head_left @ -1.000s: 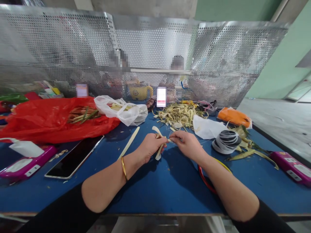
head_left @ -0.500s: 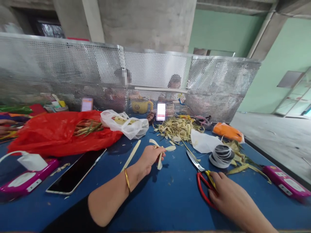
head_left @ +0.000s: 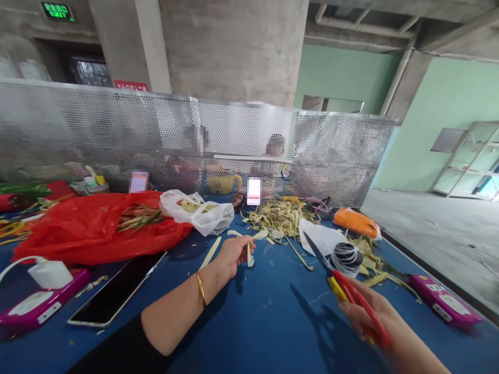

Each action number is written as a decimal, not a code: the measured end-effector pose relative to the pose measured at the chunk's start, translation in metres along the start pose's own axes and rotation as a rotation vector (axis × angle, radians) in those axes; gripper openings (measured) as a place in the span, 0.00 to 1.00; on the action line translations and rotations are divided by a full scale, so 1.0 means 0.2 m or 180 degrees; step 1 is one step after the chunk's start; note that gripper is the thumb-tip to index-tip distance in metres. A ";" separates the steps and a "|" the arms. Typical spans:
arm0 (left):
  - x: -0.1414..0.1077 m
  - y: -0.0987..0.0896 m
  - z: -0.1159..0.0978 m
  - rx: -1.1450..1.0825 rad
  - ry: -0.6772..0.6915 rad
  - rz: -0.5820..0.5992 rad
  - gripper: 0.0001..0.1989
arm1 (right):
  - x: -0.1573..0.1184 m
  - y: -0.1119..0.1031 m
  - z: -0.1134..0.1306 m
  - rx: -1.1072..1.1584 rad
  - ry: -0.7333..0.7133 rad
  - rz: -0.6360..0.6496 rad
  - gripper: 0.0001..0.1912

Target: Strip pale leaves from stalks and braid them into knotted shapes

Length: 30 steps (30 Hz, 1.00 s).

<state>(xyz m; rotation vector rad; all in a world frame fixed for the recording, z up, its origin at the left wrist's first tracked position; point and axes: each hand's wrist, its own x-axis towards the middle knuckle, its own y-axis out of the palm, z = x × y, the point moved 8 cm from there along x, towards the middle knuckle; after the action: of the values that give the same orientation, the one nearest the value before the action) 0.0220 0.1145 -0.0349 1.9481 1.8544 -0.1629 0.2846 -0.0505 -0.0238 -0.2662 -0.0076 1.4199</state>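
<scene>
My left hand (head_left: 236, 253), with a gold bangle on its wrist, pinches pale husk strips (head_left: 250, 258) whose ends stick out past the fingers. Over the blue table, my right hand (head_left: 368, 306) grips scissors (head_left: 353, 293) with red and yellow handles. Their blades are raised, together, and angle up to the left. A spool of white thread (head_left: 345, 259) stands just beyond the scissors. One loose pale strip (head_left: 211, 251) lies left of my left hand. Behind it is a heap of dried husk pieces (head_left: 278, 218).
At left are a red plastic bag (head_left: 89, 228) with stalks, a white bag (head_left: 210, 215), a dark phone (head_left: 117, 291) and a magenta power strip (head_left: 47, 301). Another magenta power strip (head_left: 444, 301) and an orange packet (head_left: 356, 222) lie right. A perforated metal screen (head_left: 241, 124) separates co-workers behind.
My right hand has lifted the scissors off the table, their blades now pointing up and left. The left hand still pinches the strips. The camera view has tilted upward.
</scene>
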 end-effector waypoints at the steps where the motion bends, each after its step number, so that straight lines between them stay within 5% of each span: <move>1: 0.01 0.02 -0.01 -0.0017 0.0002 0.0002 0.06 | 0.00 0.06 0.03 0.0149 0.0024 0.0234 0.37; 10: 0.14 0.14 -0.13 -0.0157 0.0274 -0.0074 0.07 | 0.36 0.38 0.31 0.0497 -0.0425 0.0803 0.38; 19: 0.27 0.14 -0.13 -0.0179 0.0543 -0.0226 0.09 | 0.48 0.39 0.15 0.0176 -0.0146 0.0925 0.38; 30: 0.18 0.22 -0.08 -0.0081 0.0601 0.0057 0.10 | 0.46 0.43 0.14 -0.0473 0.0090 0.0877 0.36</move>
<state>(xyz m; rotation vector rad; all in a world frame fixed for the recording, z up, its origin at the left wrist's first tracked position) 0.0648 0.1536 -0.0239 2.0224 1.9448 0.0522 0.2099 0.0555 -0.0267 -0.4224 -0.0552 1.6923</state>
